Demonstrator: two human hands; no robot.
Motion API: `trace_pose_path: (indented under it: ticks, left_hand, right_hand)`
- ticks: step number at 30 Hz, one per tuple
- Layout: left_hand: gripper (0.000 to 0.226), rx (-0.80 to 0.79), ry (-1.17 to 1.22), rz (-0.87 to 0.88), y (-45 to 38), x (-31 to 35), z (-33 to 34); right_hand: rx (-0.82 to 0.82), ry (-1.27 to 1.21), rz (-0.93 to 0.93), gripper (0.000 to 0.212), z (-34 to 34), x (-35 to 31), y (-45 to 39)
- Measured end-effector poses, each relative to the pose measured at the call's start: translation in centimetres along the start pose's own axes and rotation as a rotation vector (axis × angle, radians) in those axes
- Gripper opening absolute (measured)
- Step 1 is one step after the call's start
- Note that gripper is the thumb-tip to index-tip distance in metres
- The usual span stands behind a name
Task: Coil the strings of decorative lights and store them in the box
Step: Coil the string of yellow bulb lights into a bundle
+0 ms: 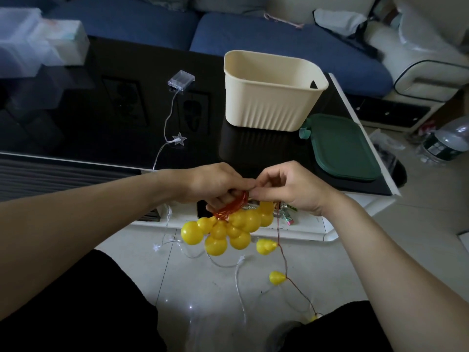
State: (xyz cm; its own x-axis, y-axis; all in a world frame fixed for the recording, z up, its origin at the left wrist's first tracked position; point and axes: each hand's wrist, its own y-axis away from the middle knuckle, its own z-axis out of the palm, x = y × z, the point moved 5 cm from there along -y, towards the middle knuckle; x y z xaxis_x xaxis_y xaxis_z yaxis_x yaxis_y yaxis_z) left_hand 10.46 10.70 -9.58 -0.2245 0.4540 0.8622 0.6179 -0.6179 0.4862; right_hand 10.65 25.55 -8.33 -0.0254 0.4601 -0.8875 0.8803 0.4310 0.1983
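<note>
Yellow bulbs [223, 229] dangle (both hands pinching wire).

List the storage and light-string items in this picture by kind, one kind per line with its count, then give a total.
Cream box: 1
Green lid: 1
Yellow-bulb light string on red wire, held in the left hand and right hand: 1
Clear star light string with battery case: 1
Total: 4
</note>
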Motion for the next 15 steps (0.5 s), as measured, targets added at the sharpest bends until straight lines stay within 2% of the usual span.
trace_pose_path:
  ticks: [2, 7, 11, 13, 15]
  left_hand:
    - [0.049, 0.02, 0.029, 0.019, 0.0, 0.0, -0.3]
    - [0.049, 0.103, 0.204, 0.008, 0.3, 0.3, -1.4]
    - [0.052, 0.219, 0.315, -0.011, 0.4, 0.0, -2.3]
    - [0.052, 0.264, 0.361, -0.025, 0.3, -0.3, -2.8]
    - [0.048, 0.306, 0.385, -0.041, 0.3, -0.6, -3.2]
  right_hand:
    - [0.014, -0.047, 0.033, 0.017, -0.1, 0.2, 0.0]
    - [-0.019, -0.092, 0.154, 0.044, -0.3, 1.1, 0.3]
    - [0.008, -0.068, 0.253, 0.08, -1.0, 1.6, 0.7]
    - [0.083, -0.057, 0.326, 0.075, -1.8, 2.4, 0.7]
    - [0.152, -0.005, 0.338, 0.059, -2.5, 2.8, 0.9]
